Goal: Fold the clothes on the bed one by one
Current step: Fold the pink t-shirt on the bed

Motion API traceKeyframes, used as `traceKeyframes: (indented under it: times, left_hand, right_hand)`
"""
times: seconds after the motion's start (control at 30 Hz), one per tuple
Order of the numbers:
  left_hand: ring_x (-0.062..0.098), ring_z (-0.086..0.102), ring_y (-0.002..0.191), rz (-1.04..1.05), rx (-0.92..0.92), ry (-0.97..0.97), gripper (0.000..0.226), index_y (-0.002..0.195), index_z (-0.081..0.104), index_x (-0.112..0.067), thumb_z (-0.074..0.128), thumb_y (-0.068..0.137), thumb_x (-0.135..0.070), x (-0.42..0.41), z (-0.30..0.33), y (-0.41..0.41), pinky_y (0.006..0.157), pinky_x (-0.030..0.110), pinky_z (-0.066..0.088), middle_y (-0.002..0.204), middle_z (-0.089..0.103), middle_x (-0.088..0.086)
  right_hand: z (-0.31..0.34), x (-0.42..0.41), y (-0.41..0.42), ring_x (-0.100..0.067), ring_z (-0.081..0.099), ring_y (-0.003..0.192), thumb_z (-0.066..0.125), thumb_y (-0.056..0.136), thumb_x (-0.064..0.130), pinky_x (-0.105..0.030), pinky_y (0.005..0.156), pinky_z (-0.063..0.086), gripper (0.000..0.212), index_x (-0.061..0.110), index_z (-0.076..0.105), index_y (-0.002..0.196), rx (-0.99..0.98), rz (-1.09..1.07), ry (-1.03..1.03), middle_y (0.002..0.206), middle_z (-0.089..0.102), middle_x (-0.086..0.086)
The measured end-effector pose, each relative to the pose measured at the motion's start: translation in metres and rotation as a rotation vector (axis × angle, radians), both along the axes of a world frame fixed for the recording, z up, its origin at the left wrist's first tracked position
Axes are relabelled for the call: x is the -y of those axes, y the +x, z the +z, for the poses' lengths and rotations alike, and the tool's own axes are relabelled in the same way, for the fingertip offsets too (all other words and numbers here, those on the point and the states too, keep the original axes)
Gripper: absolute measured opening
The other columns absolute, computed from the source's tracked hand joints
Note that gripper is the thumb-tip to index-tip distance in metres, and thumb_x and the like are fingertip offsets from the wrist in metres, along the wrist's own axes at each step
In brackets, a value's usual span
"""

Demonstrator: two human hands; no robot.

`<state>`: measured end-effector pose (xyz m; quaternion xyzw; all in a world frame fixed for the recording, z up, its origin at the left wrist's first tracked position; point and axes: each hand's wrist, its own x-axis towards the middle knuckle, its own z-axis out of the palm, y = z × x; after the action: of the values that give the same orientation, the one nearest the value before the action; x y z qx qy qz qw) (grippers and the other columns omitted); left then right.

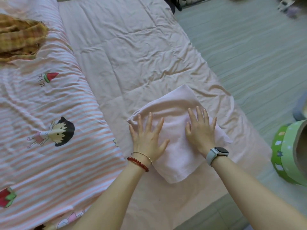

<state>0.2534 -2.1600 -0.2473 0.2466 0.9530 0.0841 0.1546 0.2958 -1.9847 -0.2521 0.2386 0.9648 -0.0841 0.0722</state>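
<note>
Palms down, fingers splayed and gripping nothing, left hand (147,138) and right hand (200,130) flat on folded pale pink garment (176,156) at five o'clock on bed (132,55), risking layers sliding or rucking with uneven pressing.

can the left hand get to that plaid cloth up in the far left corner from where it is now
Probably yes, with a long stretch. The left hand lies flat on the folded pink garment; only striped quilt lies before the plaid cloth.
</note>
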Motion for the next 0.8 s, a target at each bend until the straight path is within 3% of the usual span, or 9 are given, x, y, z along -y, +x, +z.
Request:
traceKeyframes:
  times: [0.13,0.2,0.37,0.57,0.8]
  left_hand:
    - [0.025,0.007,0.144,0.270,-0.080,0.137,0.061,0.145,0.027,-0.029,0.050,0.089,-0.039,0.072,0.032,0.012,0.112,0.051,0.008,0.155,0.017,0.001]
    - [0.023,0.018,0.141,0.415,-0.053,0.138,0.056,0.142,0.035,-0.023,0.053,0.089,-0.032,0.122,0.041,0.026,0.113,0.047,0.015,0.151,0.028,0.004]
    - [0.015,0.021,0.139,0.704,0.084,-0.062,0.057,0.146,0.022,-0.028,0.043,0.093,-0.036,0.273,0.050,0.087,0.113,0.034,0.017,0.152,0.024,-0.004]
    - [0.017,0.026,0.137,1.019,0.032,-0.080,0.054,0.143,0.032,-0.025,0.046,0.092,-0.031,0.452,0.071,0.135,0.110,0.036,0.021,0.149,0.031,-0.001]
    - [0.023,0.026,0.135,1.090,0.055,-0.016,0.054,0.142,0.033,-0.020,0.047,0.090,-0.025,0.631,0.058,0.100,0.107,0.042,0.027,0.149,0.029,0.005]
  right_hand:
    - [0.035,0.070,0.015,-0.034,0.036,0.133,0.056,0.085,0.011,-0.060,0.105,0.023,0.044,0.008,0.052,0.129,-0.235,0.158,-0.100,0.137,0.047,-0.015]
    - [0.046,0.115,0.022,-0.034,0.044,0.127,0.061,0.082,0.008,-0.057,0.102,0.031,0.040,0.006,0.058,0.121,-0.258,0.200,-0.184,0.128,0.054,-0.015]
    - [0.052,0.249,0.042,-0.025,0.044,0.125,0.050,0.090,0.019,-0.039,0.105,0.029,0.039,0.014,0.052,0.129,-0.092,0.399,-0.400,0.130,0.054,-0.003]
    - [0.053,0.426,0.037,-0.016,0.030,0.133,0.034,0.096,0.033,-0.033,0.109,0.019,0.044,0.027,0.036,0.139,0.053,0.781,-0.405,0.140,0.040,0.008]
    - [0.053,0.605,0.000,-0.019,0.039,0.127,0.039,0.095,0.029,-0.033,0.103,0.027,0.040,0.024,0.042,0.135,0.053,0.861,-0.359,0.137,0.046,0.005]
